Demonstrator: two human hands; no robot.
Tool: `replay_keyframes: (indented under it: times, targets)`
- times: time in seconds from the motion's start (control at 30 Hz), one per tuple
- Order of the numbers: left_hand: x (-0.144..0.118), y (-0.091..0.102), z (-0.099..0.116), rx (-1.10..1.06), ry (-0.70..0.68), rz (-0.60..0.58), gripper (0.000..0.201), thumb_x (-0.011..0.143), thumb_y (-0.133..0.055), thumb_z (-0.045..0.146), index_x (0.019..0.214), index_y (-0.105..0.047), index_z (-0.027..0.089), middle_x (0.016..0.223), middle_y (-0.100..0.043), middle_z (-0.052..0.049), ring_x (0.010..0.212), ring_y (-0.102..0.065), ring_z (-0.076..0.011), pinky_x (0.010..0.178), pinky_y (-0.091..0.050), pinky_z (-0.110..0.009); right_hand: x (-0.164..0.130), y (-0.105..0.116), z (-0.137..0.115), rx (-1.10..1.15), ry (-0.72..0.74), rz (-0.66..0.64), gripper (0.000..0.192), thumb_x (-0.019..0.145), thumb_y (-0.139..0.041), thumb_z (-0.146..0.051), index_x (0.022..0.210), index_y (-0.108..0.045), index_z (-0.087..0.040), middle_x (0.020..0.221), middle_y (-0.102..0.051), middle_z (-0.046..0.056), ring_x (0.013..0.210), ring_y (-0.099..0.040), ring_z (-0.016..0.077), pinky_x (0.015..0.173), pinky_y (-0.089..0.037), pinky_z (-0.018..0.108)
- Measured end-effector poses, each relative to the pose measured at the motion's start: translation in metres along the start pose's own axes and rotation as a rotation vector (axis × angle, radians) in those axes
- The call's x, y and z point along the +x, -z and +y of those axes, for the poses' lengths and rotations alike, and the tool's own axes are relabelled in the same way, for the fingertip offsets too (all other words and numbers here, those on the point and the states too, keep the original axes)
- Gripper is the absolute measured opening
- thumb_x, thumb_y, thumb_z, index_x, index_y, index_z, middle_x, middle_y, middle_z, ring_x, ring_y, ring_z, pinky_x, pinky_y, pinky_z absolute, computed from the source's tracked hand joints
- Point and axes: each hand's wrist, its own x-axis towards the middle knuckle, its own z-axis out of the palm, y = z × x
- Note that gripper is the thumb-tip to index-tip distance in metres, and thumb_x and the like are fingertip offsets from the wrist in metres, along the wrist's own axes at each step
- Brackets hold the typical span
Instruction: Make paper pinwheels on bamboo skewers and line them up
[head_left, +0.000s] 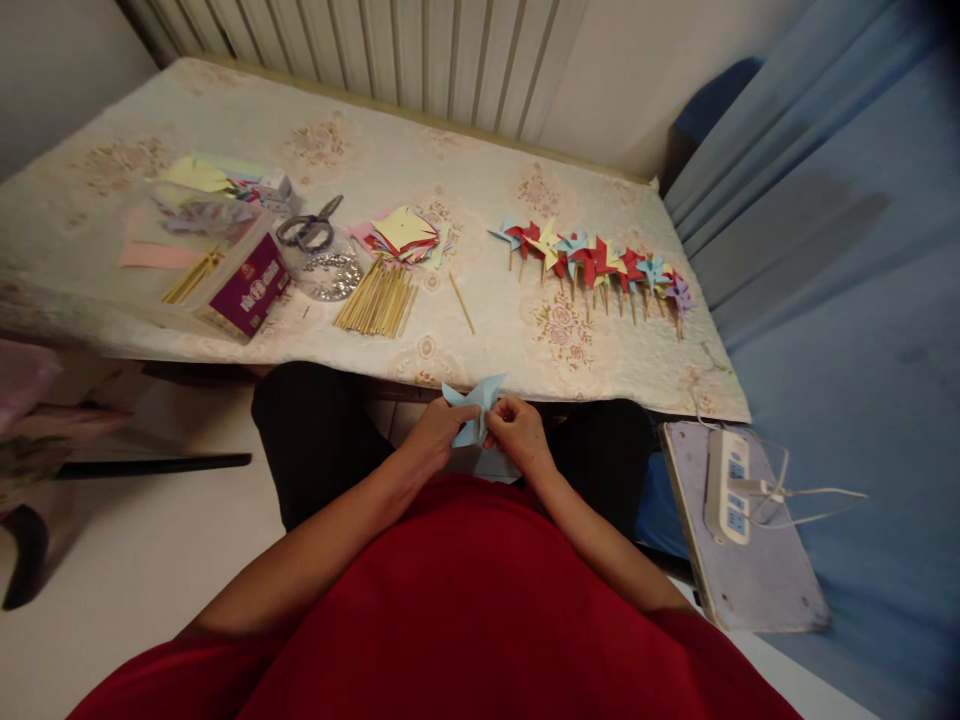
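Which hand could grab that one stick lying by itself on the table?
Probably the right hand: the lone stick lies just ahead, though both hands pinch the light blue paper pinwheel.

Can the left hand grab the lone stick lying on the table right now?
Probably not yet: the left hand is pinching the blue paper together with the right hand. The lone stick lies uncovered ahead, nothing blocking it.
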Motion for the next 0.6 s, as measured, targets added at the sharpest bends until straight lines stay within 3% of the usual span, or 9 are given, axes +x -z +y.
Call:
replay_keyframes:
  times: [0.17, 0.4, 0.6]
  targets:
    - [-0.0001, 0.0008, -0.0011, 0.015, -0.031, -0.050, 0.011, 0.058, -0.065, 0.023, 0.064, -0.063, 0.014, 0.054, -0.059, 0.000, 0.046, -0.050, -0.0118, 0.049, -0.037, -0.024, 0.0001, -0.0001, 0.0006, -0.025, 0.038, 0.007, 0.016, 0.072, -0.054, -0.024, 0.060, -0.044, -0.023, 0.044, -0.053, -0.005, 0.039, -0.047, 0.0108, 0.042, -0.033, 0.023]
    - [0.0042, 0.0033, -0.0051, 0.009, -0.040, -0.016, 0.011, 0.057, -0.064, 0.020, 0.066, -0.062, 0.013, 0.056, -0.059, 0.001, 0.048, -0.051, -0.0112, 0.050, -0.037, -0.024, -0.0001, -0.0001, 0.0007, 0.043, 0.025, -0.021, 0.014, 0.073, -0.057, -0.028, 0.063, -0.049, -0.021, 0.045, -0.053, -0.005, 0.037, -0.046, 0.0104, 0.041, -0.033, 0.023]
    - [0.0033, 0.0037, -0.0032, -0.010, -0.019, -0.012, 0.009, 0.056, -0.063, 0.017, 0.064, -0.062, 0.014, 0.056, -0.059, 0.001, 0.048, -0.051, -0.0116, 0.050, -0.037, -0.024, 0.0002, 0.0014, 0.0027, 0.200, -0.015, -0.128, 0.015, 0.072, -0.062, -0.033, 0.068, -0.055, -0.020, 0.048, -0.055, -0.004, 0.039, -0.046, 0.0102, 0.041, -0.035, 0.022]
